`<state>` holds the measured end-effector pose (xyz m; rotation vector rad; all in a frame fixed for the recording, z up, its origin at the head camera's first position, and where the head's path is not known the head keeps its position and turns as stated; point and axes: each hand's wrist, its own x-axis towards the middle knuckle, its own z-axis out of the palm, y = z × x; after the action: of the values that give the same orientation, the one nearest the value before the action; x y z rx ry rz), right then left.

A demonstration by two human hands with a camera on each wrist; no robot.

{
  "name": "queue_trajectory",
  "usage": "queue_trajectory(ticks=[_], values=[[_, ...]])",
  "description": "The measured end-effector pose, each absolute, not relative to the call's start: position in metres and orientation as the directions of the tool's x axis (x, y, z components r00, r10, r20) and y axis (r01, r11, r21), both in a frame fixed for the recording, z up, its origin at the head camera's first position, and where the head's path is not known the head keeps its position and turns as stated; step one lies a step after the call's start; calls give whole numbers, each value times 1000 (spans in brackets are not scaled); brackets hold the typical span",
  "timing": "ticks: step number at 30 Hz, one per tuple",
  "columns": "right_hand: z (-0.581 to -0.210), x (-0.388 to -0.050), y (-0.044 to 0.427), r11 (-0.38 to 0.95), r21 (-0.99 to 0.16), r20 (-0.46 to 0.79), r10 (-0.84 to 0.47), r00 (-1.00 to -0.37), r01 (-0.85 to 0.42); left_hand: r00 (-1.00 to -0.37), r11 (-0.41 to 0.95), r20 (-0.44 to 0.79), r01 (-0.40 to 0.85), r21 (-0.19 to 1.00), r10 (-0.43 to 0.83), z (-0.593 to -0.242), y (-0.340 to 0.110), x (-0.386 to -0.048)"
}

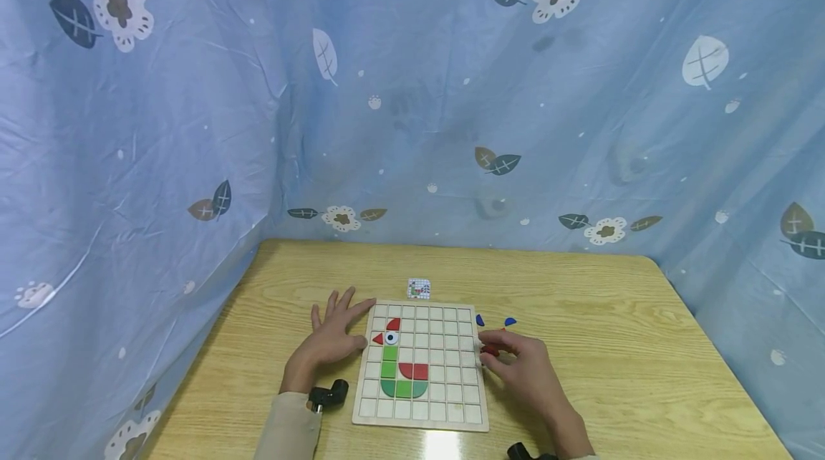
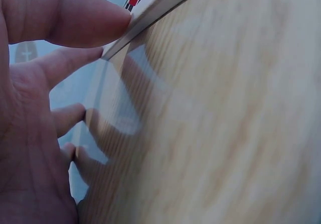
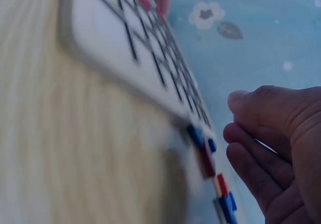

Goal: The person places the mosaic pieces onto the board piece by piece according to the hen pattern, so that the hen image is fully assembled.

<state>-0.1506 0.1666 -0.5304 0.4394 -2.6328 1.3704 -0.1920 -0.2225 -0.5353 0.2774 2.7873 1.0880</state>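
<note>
A wooden grid board (image 1: 445, 395) lies on the table, bearing a bird-like figure of flat pieces: green squares (image 1: 389, 353), rounded green corners, a red square (image 1: 420, 372), red rounded pieces, a red triangle (image 1: 377, 339) and a white eye piece (image 1: 391, 337). My left hand (image 1: 331, 338) has its fingers spread, with thumb and forefinger touching the board's left edge. Off the board's right edge hovers my right hand (image 1: 525, 367), thumb and forefinger apart around a dark red piece (image 1: 490, 350). In the right wrist view, loose pieces (image 3: 204, 158) lie beyond the fingers, which hold nothing visible.
A small pattern card (image 1: 419, 289) lies just behind the board. Blue pieces (image 1: 510, 321) lie to the board's right, partly hidden by my right hand. A blue patterned curtain (image 1: 412, 123) hangs behind and beside the wooden table (image 1: 619, 345).
</note>
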Motion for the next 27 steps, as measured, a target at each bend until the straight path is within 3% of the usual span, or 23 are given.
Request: queue_trajectory(ticks=[10, 18, 27], values=[[-536, -129, 185, 666, -690, 243, -154, -958, -282, -974, 723, -66, 116, 681, 219, -535, -222, -191], [-534, -108, 198, 608, -745, 237, -143, -961, -274, -974, 724, -64, 117, 680, 217, -534, -221, -191], [-535, -110, 207, 684, -675, 290, -97, -952, -275, -974, 725, -64, 118, 678, 219, -533, -222, -191]])
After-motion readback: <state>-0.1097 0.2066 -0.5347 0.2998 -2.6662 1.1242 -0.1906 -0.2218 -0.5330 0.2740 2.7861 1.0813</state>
